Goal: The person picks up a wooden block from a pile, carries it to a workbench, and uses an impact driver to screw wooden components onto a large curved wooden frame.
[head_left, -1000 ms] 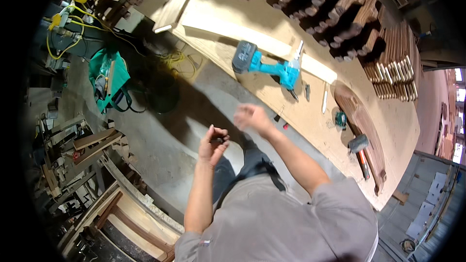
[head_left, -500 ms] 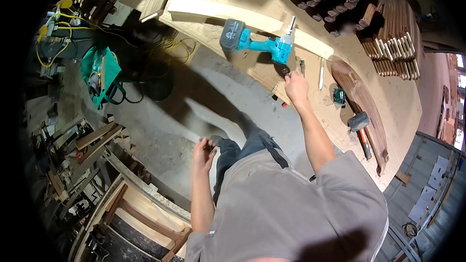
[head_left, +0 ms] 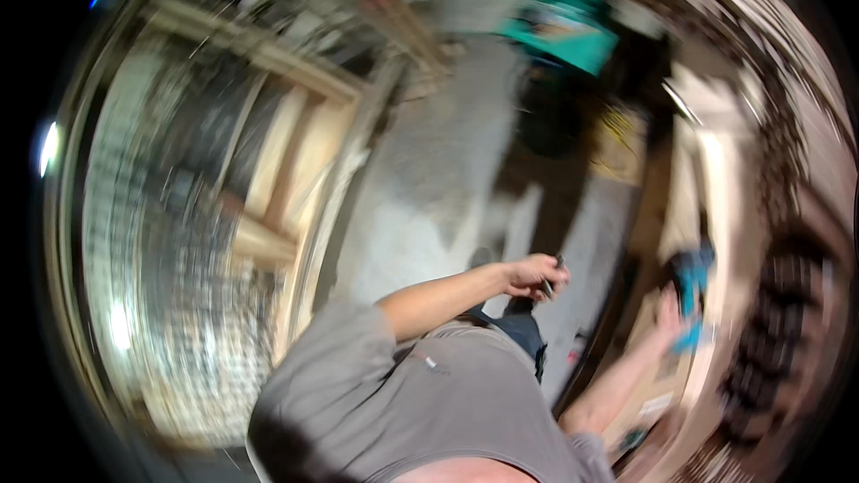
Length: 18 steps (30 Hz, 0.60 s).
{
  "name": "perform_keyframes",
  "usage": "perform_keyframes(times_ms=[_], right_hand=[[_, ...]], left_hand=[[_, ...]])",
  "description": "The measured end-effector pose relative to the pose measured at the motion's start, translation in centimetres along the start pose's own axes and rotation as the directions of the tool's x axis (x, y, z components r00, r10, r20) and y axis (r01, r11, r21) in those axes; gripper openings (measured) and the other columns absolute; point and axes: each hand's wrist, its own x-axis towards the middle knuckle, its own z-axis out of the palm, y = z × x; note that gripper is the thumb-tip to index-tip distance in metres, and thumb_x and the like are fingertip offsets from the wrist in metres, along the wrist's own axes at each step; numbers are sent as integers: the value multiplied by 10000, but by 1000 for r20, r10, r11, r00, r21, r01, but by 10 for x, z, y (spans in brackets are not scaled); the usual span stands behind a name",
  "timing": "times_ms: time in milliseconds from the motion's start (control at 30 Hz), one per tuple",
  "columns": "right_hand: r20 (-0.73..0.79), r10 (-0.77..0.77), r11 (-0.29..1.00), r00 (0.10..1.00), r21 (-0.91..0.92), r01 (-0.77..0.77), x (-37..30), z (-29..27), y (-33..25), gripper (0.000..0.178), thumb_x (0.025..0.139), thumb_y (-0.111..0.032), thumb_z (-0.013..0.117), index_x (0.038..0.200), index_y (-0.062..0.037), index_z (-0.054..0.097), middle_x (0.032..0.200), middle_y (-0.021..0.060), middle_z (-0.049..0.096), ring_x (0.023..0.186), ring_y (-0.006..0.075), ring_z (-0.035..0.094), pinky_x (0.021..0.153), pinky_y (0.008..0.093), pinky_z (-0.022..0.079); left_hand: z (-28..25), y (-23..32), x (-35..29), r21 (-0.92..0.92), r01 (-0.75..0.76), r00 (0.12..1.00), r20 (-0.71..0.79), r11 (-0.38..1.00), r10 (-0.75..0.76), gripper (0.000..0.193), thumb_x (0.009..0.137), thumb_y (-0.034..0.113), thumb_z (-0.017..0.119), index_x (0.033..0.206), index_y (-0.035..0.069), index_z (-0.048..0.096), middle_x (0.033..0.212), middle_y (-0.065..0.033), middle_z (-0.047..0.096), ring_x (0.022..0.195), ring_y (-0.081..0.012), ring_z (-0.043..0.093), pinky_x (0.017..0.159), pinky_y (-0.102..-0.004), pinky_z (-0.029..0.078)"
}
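My left hand [head_left: 531,276] is in front of my body over the floor, fingers closed round a small dark slim object [head_left: 548,287]; its exact kind does not show. Out to the right, my right hand [head_left: 664,320] is at the teal cordless drill [head_left: 687,279], which lies on the workbench. Motion smears those fingers, so whether they grip the drill or only touch it is unclear. A pale curved wooden strip [head_left: 713,170] runs along the bench beyond the drill.
A green bag [head_left: 573,31] stands on the floor ahead, near a coiled yellow cord [head_left: 617,130]. To the left is a wooden frame [head_left: 291,156] with scrap wood behind it. Dark wooden pieces [head_left: 774,331] are stacked at the bench's far right.
My view has swung left, blurring the surroundings. My left hand has come across my body with the dark object in it. My right hand has moved from the bench's near edge to the drill.
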Motion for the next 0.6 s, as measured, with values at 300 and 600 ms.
perform_keyframes(times_ms=[300, 600], right_hand=[[-122, -176, 584, 977, -812, 4, 67, -6, 19, 919, 721, -339, 747, 1429, -64, 229, 1454, 146, 283, 1319, 355, 287, 1036, 506, 324], [132, -54, 174, 990, -975, 140, -8, -16, 155, 793, 752, -253, 722, 1390, -56, 295, 1403, 147, 348, 1267, 328, 359, 996, 464, 371]], left_hand=[[-82, -105, -120, -378, -479, 865, -358, 792, 353, 163, 936, 134, 523, 1060, 28, 530, 1017, -123, 618, 944, -233, 634, 812, -365, 550], [-133, -146, -165, -604, -679, 734, -572, 418, 366, 261, 928, 290, 552, 1010, 45, 522, 995, -154, 629, 925, -277, 637, 729, -369, 560]])
